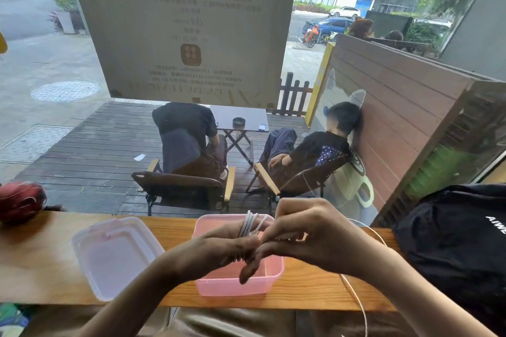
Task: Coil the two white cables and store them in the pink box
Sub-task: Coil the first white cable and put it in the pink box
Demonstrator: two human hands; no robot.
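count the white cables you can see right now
1 for certain: a white cable wound around the left hand above the pink box, its tail trailing off past the right hand. The second may be hidden.

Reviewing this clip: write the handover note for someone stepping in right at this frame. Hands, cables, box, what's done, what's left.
Left hand: held over the open pink plastic box, several loops of thin white cable wound around its fingers.
Right hand: pinching the same cable beside the loops, feeding it on.
Loose tail runs from the right hand off the wooden counter's near edge.
Clear plastic lid: off, lying on the counter left of the box.
Done: first coil partly wound.
Left: finish the coil and put it in. No second cable in view.
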